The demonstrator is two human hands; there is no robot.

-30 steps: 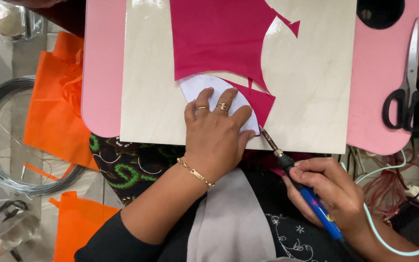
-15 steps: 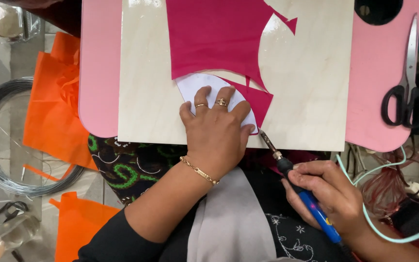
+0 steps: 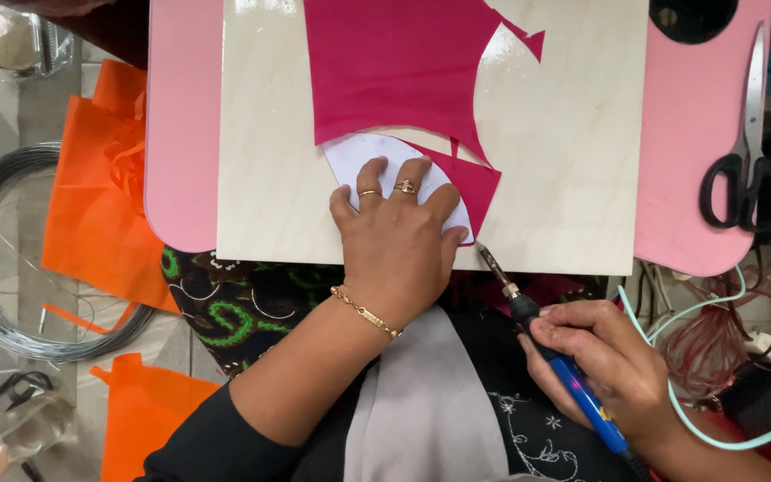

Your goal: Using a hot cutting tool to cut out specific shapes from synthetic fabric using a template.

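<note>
The left hand (image 3: 403, 245) presses flat, fingers spread, on a white paper template (image 3: 363, 156) over magenta fabric (image 3: 394, 71) on the wooden board (image 3: 564, 178). The right hand (image 3: 609, 366) grips a blue-handled soldering iron (image 3: 546, 344), tip at the fabric's edge.

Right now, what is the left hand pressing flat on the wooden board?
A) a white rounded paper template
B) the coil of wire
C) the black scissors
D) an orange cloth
A: the left hand lies spread on the white rounded template, which sits on the magenta fabric on the wooden board, while the right hand holds the blue-handled hot tool.
</note>
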